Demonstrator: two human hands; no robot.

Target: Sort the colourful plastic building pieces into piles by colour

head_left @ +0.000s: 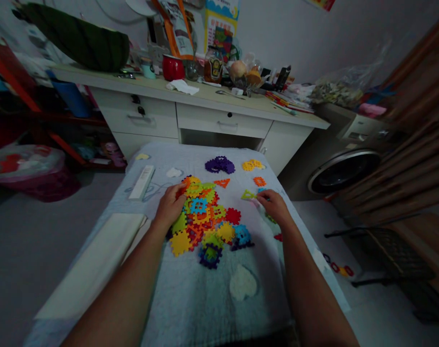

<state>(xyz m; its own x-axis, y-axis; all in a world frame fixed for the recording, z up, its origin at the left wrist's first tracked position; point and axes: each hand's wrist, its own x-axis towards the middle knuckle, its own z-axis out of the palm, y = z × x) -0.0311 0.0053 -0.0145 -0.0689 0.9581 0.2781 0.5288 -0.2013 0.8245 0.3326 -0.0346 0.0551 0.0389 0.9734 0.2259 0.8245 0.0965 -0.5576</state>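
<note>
A heap of interlocking plastic building pieces (201,219) in yellow, orange, red, green and blue lies on the cloth-covered table (176,299). At the heap's upper left edge is my left hand (170,205), its bent fingers apart and touching the pieces; no piece is plainly gripped. My right hand (273,205) pinches a light green triangular building piece (247,194) by one end, to the right of the heap. Beyond the hands lie a purple group (219,165) and a yellow group (251,165). Single orange pieces, a triangle (222,183) and a square (259,181), lie between. My right hand partly covers blue and green pieces.
A long white box (142,183) and a cream flat slab (96,260) lie along the table's left side. Behind is a cluttered counter (157,89) with drawers; a washing machine (335,159) stands right. A chair (396,260) is at lower right.
</note>
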